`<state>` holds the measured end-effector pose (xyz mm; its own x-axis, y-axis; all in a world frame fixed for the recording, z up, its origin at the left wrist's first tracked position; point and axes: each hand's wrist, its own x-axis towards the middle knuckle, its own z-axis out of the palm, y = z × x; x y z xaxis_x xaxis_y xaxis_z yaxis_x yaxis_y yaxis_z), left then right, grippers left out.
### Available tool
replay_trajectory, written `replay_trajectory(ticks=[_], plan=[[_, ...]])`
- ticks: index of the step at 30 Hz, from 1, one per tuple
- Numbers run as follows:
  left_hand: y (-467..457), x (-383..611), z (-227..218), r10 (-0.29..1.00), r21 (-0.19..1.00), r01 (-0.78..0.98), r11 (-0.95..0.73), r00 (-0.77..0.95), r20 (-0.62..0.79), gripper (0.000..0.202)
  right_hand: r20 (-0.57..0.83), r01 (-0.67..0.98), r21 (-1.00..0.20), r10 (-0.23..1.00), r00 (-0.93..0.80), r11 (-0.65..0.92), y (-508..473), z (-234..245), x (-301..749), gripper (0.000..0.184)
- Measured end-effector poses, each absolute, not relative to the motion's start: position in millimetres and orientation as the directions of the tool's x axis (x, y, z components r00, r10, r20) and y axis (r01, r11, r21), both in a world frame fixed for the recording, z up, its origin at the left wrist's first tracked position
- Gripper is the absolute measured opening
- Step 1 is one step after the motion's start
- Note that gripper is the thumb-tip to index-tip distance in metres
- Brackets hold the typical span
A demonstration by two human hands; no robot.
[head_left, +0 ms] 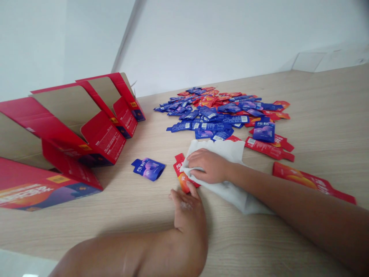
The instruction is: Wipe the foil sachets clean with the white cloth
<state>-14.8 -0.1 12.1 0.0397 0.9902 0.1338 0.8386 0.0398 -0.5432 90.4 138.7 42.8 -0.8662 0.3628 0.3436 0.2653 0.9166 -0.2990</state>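
Observation:
My right hand [207,166] presses a white wipe [215,151] down on the table, with the fingers curled into the cloth. Part of a red-and-orange sachet [179,166] sticks out from under the wipe's left side. My left hand [186,209] lies just below it, with its fingertips at the sachet's lower end. A single blue sachet [148,169] lies apart to the left. A large heap of mixed blue and red sachets [219,111] spreads out beyond my hands.
Several red-and-tan cardboard display boxes [69,115] stand open at the left on the light wood table [325,130]. A long red sachet [313,182] lies to the right near my right forearm. White walls rise behind the table.

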Motion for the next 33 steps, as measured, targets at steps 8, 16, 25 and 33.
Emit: replay_trajectory(ticks=[8,16,25,33], plan=[[0.5,-12.9,5.9,0.989,-0.550,0.832,0.075,0.007,0.145,0.046,0.346,0.261,-0.292,0.357,-0.868,0.920,139.1,42.0,90.1,0.015],[-0.7,-14.2,1.9,0.986,-0.567,0.821,0.065,0.035,0.163,0.048,0.326,0.302,-0.319,0.403,-0.855,0.899,142.0,41.5,91.0,0.016],[-0.4,-14.6,3.9,0.986,-0.571,0.819,0.058,0.045,0.163,0.048,0.336,0.251,-0.295,0.346,-0.876,0.922,135.8,44.4,88.4,0.015],[0.1,-14.4,0.9,0.988,-0.603,0.796,0.057,0.042,0.149,0.048,0.319,0.309,-0.307,0.403,-0.858,0.900,142.2,42.4,90.9,0.016]])
